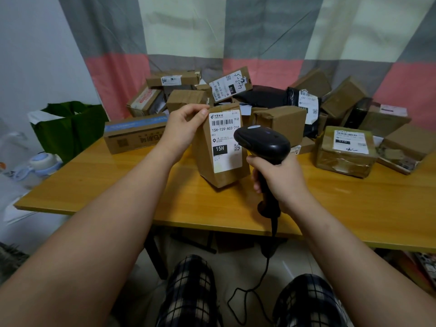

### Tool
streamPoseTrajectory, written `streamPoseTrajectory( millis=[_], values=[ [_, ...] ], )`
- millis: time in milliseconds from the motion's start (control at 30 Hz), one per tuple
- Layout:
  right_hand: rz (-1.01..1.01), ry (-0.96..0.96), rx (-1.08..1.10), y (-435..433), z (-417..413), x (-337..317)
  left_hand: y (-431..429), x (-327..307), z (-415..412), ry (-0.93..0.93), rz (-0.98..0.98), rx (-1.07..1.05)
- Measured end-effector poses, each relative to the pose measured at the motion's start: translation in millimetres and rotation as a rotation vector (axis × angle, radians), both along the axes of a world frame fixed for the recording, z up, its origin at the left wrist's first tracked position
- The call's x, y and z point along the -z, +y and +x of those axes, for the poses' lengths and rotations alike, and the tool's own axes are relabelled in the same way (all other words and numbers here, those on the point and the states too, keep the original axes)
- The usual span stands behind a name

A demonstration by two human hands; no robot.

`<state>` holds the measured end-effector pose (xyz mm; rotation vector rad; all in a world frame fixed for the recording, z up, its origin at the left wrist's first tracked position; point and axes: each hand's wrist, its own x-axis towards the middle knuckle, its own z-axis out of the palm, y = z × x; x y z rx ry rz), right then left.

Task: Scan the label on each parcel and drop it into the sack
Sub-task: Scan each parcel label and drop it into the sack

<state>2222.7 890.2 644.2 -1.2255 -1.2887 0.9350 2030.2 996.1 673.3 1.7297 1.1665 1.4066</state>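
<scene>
Beyond the left edge of the table (118, 190) stands a green sack (70, 128); the left hand (186, 128) pinches the upright parcel (205, 166), the right hand (280, 178) grips the scanner (262, 142).

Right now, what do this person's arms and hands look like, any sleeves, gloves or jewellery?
The left hand and right hand wear no gloves; no watch, bracelet or ring shows. Behind them no sleeve is in view, bare right to the frame edge.

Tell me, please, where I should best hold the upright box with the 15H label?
Grip its top end from the left, as the left hand does. The box stands tall and narrow on the table, label facing you; a left grip leaves the label clear for the scanner.
</scene>
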Motion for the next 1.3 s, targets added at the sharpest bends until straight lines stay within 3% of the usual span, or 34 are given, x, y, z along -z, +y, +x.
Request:
streamPoseTrajectory(
  millis=[300,433,533,600,733,833,900,1067,1200,1300],
  values=[
    [-0.056,0.126,-0.143,-0.4,-2.0,0.7,-4.1,-0.6,-0.6,0.049,0.022,0.001],
    [-0.106,0.124,-0.093,10.3,-1.3,5.9,-24.5,8.1,-13.4,0.05,0.086,-0.082],
    [-0.278,0.324,-0.149,19.6,-12.1,7.1,-42.9,24.9,-43.1,-0.018,0.08,-0.188],
    [-0.323,0.372,-0.219,24.4,-28.2,7.3,-60.0,32.9,-62.2,-0.069,-0.034,-0.228],
    [-0.221,0.228,-0.325,17.8,-70.8,16.3,-101.7,38.4,-94.3,-0.142,-0.32,-0.401],
    [-0.105,0.106,-0.427,-6.4,-107.3,23.9,-140.3,47.3,-126.8,-0.109,-0.397,-0.582],
    [-0.058,0.122,-0.525,-26.7,-129.6,29.1,-174.4,58.4,-154.7,-0.163,-0.435,-0.649],
    [-0.079,0.104,-0.814,-76.8,-186.1,55.5,-271.1,87.2,-216.4,-0.407,-0.365,-0.854],
    [-0.161,0.077,-0.928,-107.0,-233.3,85.7,-339.1,108.0,-244.4,-0.302,-0.287,-1.034],
    [-0.24,0.061,-0.845,-116.0,-258.9,118.1,-377.0,123.7,-262.5,-0.231,-0.287,-1.085]
  ],
)
